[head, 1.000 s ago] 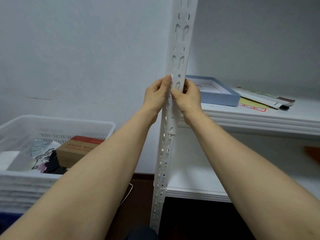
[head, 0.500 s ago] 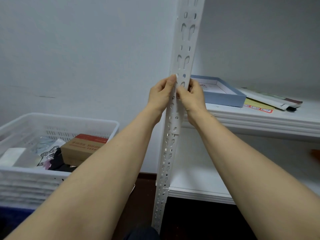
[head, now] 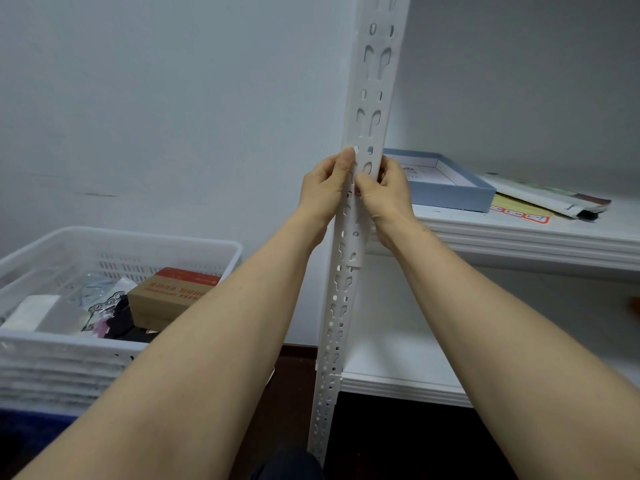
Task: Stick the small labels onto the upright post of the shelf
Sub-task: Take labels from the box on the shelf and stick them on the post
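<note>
Head view: left hand (head: pixel 323 190) and right hand (head: pixel 386 194) pinch the upright post (head: pixel 375 81); small label (head: pixel 355 149) looks thin, bendy; hold its edge.

The white perforated metal upright post (head: pixel 375 81) stood vertical at the left front corner of the upper white shelf board (head: pixel 519 237), its face punched with keyhole slots and round holes. A small white label (head: pixel 355 149), barely discernible, sat against the post's left edge, just above that board's level.
</note>
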`<state>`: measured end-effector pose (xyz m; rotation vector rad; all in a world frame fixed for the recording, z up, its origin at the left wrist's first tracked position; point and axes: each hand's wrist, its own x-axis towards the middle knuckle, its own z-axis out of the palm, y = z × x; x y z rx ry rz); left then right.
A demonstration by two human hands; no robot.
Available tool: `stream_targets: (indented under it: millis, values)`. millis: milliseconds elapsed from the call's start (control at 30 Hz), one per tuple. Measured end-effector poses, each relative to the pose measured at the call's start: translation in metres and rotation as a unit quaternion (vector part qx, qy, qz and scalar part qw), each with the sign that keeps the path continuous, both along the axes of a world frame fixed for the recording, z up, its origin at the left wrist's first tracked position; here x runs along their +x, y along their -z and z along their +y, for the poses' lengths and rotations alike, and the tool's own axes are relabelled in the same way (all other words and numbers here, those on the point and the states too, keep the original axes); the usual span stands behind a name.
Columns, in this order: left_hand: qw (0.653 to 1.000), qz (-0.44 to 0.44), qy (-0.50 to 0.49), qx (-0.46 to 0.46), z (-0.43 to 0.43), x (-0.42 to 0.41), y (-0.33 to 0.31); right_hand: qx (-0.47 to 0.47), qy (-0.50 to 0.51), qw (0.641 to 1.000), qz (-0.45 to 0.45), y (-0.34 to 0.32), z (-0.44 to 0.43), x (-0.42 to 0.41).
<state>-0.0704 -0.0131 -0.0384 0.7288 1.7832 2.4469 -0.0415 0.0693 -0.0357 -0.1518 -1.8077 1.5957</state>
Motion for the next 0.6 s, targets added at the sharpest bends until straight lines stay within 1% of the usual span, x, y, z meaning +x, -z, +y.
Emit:
stream_targets:
  millis: [333, 600]
  values:
    - [1.0, 0.004, 0.006, -0.004, 0.0002, -0.0009, 0.0, 0.003, -0.031, 0.999, -0.015, -0.0014, 0.0057, 0.0057]
    - [1.0, 0.005, 0.006, -0.005, -0.0004, -0.0014, 0.0002, 0.019, -0.011, 1.0, -0.009, -0.0003, 0.0014, 0.0045]
